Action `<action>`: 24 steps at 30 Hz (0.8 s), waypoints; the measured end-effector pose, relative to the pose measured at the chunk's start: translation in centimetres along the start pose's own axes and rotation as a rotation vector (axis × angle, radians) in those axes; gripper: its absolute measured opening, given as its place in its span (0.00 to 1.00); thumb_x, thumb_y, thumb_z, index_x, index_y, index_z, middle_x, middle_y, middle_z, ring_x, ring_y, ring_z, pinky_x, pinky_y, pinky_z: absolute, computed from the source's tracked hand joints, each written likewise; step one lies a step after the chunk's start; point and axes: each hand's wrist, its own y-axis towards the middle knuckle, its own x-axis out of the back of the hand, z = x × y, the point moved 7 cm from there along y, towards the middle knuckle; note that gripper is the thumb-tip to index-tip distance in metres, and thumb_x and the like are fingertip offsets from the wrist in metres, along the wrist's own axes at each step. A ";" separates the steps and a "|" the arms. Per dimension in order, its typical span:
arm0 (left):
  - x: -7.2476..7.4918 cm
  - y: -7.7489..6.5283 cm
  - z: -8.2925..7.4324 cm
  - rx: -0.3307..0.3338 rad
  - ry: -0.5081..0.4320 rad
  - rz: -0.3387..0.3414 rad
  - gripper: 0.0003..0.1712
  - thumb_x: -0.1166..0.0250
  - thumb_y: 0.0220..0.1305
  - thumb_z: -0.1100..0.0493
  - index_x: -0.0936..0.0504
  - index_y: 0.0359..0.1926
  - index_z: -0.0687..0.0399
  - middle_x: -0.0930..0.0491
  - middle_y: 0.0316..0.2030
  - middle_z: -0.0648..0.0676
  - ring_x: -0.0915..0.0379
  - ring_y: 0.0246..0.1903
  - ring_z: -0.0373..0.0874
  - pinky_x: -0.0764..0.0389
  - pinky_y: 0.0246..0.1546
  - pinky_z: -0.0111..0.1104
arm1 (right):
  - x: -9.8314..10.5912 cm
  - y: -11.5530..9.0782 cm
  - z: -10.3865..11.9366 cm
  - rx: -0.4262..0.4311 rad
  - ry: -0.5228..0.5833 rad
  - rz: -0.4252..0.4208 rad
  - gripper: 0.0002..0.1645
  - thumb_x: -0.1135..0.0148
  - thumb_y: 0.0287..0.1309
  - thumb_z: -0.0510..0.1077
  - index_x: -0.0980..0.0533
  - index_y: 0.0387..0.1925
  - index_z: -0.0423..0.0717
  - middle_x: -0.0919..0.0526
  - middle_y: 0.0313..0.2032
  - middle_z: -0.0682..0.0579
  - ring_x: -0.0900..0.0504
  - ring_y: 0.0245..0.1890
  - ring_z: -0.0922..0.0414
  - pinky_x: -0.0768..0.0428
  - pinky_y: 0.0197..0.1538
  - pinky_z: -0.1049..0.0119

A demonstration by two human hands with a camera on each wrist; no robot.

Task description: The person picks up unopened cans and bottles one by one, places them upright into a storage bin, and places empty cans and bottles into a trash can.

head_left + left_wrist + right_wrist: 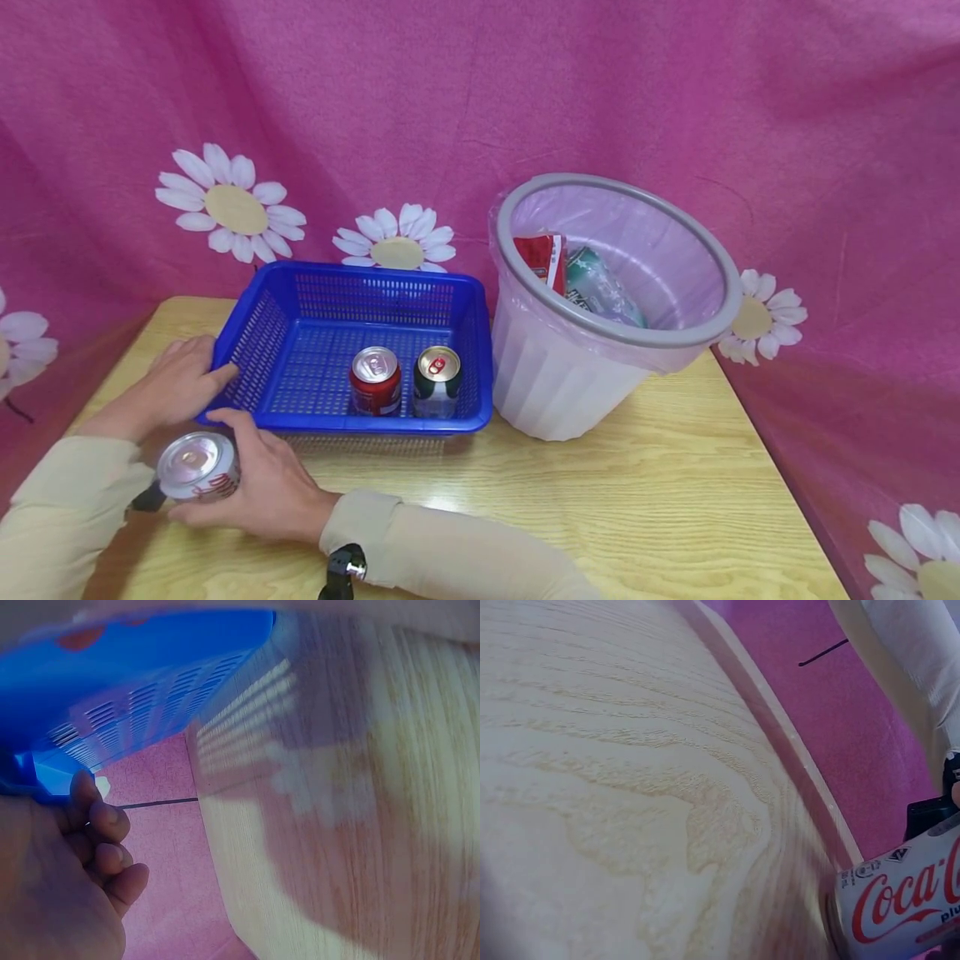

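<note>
My right hand [273, 487] grips a white Coca-Cola can [197, 467] by its side, in front of the basket's near left corner. The can's top faces up in the head view, and its red lettering shows on the can [904, 904] in the right wrist view. My left hand [176, 379] holds the left rim of a blue plastic basket [352, 423], thumb over the rim; curled fingers of the left hand [82, 862] show beside it in the left wrist view. Inside the basket, a red can [375, 383] and a dark green and silver can [437, 385] stand upright.
Right of the basket stands a white bin [562, 375] with a grey rim and clear liner. It contains a red packet [542, 258] and a crumpled green-and-clear plastic item [600, 287]. Both containers stand on a wooden table [637, 500] before a pink flowered cloth [480, 100].
</note>
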 end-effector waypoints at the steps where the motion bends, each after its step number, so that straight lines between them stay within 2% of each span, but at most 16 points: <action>1: 0.0 0.0 0.0 0.000 0.002 0.001 0.22 0.50 0.75 0.54 0.28 0.48 0.75 0.24 0.41 0.68 0.30 0.48 0.68 0.38 0.52 0.54 | -0.1 0.1 0.0 0.001 0.007 -0.003 0.60 0.21 0.49 0.64 0.47 0.75 0.65 0.19 0.60 0.63 0.22 0.60 0.71 0.29 0.58 0.82; 10: 0.1 -0.1 0.1 0.014 0.013 0.013 0.23 0.49 0.75 0.54 0.28 0.49 0.76 0.24 0.40 0.67 0.29 0.46 0.65 0.38 0.49 0.52 | -1.1 0.2 0.2 -0.012 0.024 0.024 0.63 0.19 0.47 0.64 0.48 0.76 0.66 0.22 0.62 0.66 0.24 0.62 0.71 0.29 0.59 0.80; 17: 0.0 0.0 0.1 0.002 0.022 0.008 0.22 0.49 0.75 0.54 0.28 0.48 0.76 0.24 0.42 0.69 0.29 0.47 0.66 0.37 0.51 0.54 | -1.3 0.4 0.2 0.034 0.022 -0.014 0.60 0.19 0.47 0.62 0.45 0.75 0.65 0.20 0.62 0.64 0.24 0.61 0.71 0.31 0.60 0.84; 24: 0.1 0.1 0.1 -0.004 0.027 -0.006 0.23 0.48 0.73 0.55 0.28 0.48 0.77 0.23 0.43 0.72 0.28 0.47 0.68 0.36 0.51 0.56 | -1.5 0.9 0.3 0.026 0.004 -0.024 0.58 0.19 0.47 0.61 0.43 0.74 0.65 0.19 0.58 0.64 0.23 0.58 0.75 0.33 0.57 0.86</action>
